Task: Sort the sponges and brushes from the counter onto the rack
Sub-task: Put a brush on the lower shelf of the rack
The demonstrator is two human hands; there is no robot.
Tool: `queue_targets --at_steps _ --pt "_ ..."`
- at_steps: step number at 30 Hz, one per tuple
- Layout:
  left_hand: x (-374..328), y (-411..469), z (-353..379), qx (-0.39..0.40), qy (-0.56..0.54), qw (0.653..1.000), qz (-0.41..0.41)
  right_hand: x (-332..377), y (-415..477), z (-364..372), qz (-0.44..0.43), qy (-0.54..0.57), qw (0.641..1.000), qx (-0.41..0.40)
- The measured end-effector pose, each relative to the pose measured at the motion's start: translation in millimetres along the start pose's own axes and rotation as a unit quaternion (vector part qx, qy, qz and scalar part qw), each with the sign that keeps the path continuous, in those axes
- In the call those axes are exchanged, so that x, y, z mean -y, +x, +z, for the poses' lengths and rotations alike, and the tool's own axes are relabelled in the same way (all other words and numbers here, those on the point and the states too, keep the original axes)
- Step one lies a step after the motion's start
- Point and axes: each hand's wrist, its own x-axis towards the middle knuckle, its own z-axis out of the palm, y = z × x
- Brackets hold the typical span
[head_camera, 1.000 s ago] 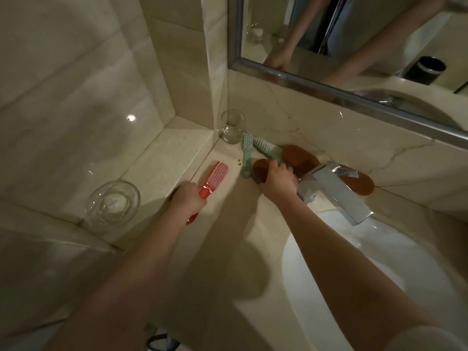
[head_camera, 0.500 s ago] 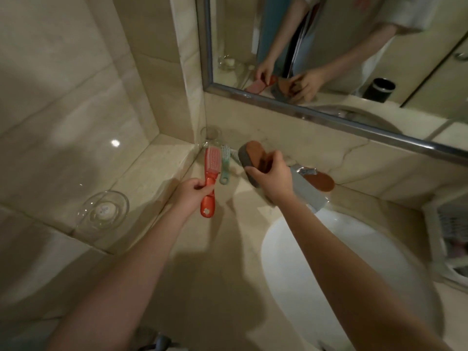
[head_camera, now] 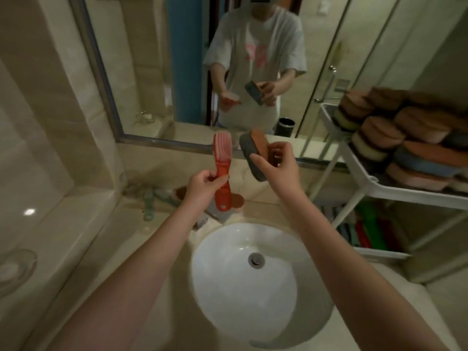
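Note:
My left hand (head_camera: 202, 184) grips a red brush (head_camera: 222, 171) by its handle, bristle end up, above the faucet. My right hand (head_camera: 274, 164) holds an orange-and-grey sponge (head_camera: 253, 153) at the same height, just to the right. A white rack (head_camera: 364, 178) stands at the right; its top shelf carries several stacked sponges (head_camera: 405, 138), and brushes (head_camera: 364, 229) lie on a lower shelf. On the counter by the back wall lie a pale green brush (head_camera: 149, 203) and brown sponges (head_camera: 238, 201), partly hidden behind my left hand.
A white sink basin (head_camera: 253, 282) sits below my arms, with the faucet (head_camera: 215, 214) behind it. The mirror (head_camera: 228, 59) covers the back wall. A glass soap dish (head_camera: 12, 269) sits on the ledge at the left.
Both hands rose from the counter, the left with the red brush and the right with the sponge. The view swung right, which brought the rack into sight.

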Motion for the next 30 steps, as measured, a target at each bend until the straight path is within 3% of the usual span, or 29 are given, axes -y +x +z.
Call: queue_targets --at_steps 8,17,24,30 --pt "-65.2 -34.4 116.4 0.091 0.001 0.991 0.093 9.5 0.8 -127.4 -0.036 -0.011 0.994 -0.105" --pt "-111.2 -36.4 201.8 0.13 -0.007 0.985 0.116 4.9 40.0 -220.5 -0.029 -0.117 0.973 -0.196" --pt "-128.6 -11.5 232.3 0.116 0.001 0.985 0.125 13.3 97.6 -240.8 -0.009 -0.329 0.924 -0.193" --pt "-130.7 -1.1 236.3 0.125 0.014 0.984 0.125 10.7 130.3 -238.4 0.019 -0.415 0.892 -0.177"
